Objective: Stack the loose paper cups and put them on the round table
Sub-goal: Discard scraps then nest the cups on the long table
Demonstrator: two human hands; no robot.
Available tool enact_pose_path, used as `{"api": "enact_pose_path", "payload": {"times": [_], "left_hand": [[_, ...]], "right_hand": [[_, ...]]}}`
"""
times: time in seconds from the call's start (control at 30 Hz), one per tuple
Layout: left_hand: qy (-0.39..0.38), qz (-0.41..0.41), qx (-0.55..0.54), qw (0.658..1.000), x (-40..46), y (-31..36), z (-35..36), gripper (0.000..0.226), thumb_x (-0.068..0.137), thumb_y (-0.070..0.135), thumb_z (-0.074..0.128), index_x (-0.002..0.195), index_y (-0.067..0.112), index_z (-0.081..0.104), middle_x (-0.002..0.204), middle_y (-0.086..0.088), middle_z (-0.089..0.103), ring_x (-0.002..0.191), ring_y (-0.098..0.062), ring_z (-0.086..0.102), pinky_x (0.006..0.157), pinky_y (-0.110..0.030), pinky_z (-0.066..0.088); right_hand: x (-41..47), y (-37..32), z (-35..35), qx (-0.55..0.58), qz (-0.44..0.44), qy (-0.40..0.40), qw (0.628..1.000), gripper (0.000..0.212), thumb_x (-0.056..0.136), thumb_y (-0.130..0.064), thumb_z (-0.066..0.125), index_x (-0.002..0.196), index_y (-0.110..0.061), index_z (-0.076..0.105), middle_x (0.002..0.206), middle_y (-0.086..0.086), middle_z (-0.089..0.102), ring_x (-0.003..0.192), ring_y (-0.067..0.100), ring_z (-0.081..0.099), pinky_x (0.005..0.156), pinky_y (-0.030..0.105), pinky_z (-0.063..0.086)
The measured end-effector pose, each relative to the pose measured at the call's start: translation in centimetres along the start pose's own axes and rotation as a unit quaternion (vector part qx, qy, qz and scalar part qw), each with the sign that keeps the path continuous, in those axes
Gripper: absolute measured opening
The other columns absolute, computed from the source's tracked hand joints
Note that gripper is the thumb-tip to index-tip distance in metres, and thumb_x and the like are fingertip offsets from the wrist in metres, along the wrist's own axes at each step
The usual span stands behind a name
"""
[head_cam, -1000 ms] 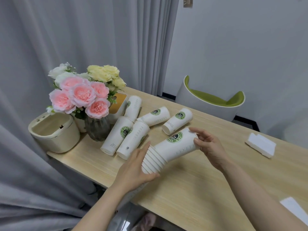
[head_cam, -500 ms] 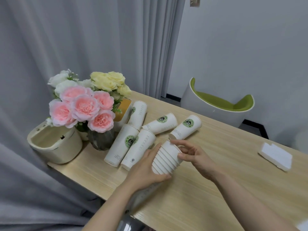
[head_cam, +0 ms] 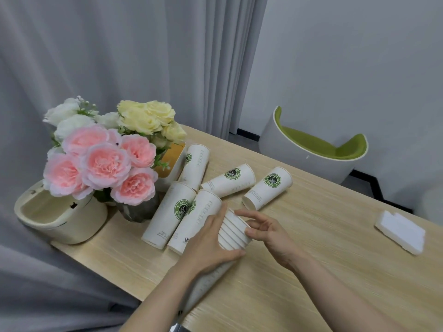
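My left hand (head_cam: pixel 211 240) clasped the nested stack of white paper cups (head_cam: pixel 233 232), steadying it on its side on the pale wooden desk (head_cam: pixel 311 271). Right hand (head_cam: pixel 266 232), grip loose, capped its rims. Five loose logo cups (head_cam: pixel 267 188) lay from 10 to 1 o'clock.

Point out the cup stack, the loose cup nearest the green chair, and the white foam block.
cup stack (head_cam: pixel 233 232), head view, on its nested rims.
loose cup nearest the green chair (head_cam: pixel 268 188), head view, on its side wall.
white foam block (head_cam: pixel 400 232), head view, on its top face.
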State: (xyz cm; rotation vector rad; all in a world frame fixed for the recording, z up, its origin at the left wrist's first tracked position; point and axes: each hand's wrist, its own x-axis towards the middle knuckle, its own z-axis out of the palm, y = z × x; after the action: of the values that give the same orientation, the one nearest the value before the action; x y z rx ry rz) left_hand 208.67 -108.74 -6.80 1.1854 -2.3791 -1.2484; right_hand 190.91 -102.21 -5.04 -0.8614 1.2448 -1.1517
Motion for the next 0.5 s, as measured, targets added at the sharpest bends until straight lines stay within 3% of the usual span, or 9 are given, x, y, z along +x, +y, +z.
{"api": "enact_pose_path", "payload": {"times": [0.13,0.3,0.4,0.5], "left_hand": [[-0.008,0.010,-0.016,1.000,0.9,-0.3,0.2,0.109,0.066,0.061,0.072,0.143,0.059,-0.005,0.146,0.023,0.024,0.124,0.006,0.031,0.084,-0.025,0.032],[-0.011,0.012,-0.040,0.999,1.6,-0.8,0.5,0.103,0.063,0.061,0.074,0.129,0.075,-0.004,0.137,0.028,0.028,0.121,0.010,0.033,0.090,-0.025,0.037],[0.001,0.010,-0.046,0.999,1.9,-1.1,0.5,0.103,0.061,0.063,0.075,0.129,0.076,-0.001,0.129,0.040,0.024,0.114,0.021,0.027,0.088,-0.023,0.034],[0.005,0.006,-0.065,0.998,2.3,-1.2,0.4,0.104,0.058,0.065,0.076,0.131,0.074,0.003,0.122,0.052,0.021,0.109,0.025,0.027,0.089,-0.021,0.034]], "right_hand": [[0.3,0.3,-0.2,-0.005,0.003,0.002,1.000,0.044,0.077,-0.010,0.065,0.120,-0.018,0.064,0.097,0.017,0.067,0.092,0.020,0.061,0.087,0.027,0.046],[0.9,0.3,-1.2,-0.011,0.003,0.025,1.000,0.044,0.079,-0.009,0.071,0.121,-0.020,0.064,0.099,0.010,0.071,0.094,0.016,0.063,0.086,0.022,0.048],[2.2,-0.8,-3.7,-0.060,-0.044,0.119,0.990,0.042,0.080,0.000,0.068,0.113,-0.026,0.066,0.109,-0.002,0.072,0.106,0.012,0.062,0.087,0.018,0.048],[4.1,-2.3,-7.4,-0.146,-0.045,0.223,0.963,0.045,0.080,0.000,0.069,0.114,-0.030,0.066,0.122,-0.002,0.062,0.115,0.014,0.051,0.094,0.027,0.045]]}}
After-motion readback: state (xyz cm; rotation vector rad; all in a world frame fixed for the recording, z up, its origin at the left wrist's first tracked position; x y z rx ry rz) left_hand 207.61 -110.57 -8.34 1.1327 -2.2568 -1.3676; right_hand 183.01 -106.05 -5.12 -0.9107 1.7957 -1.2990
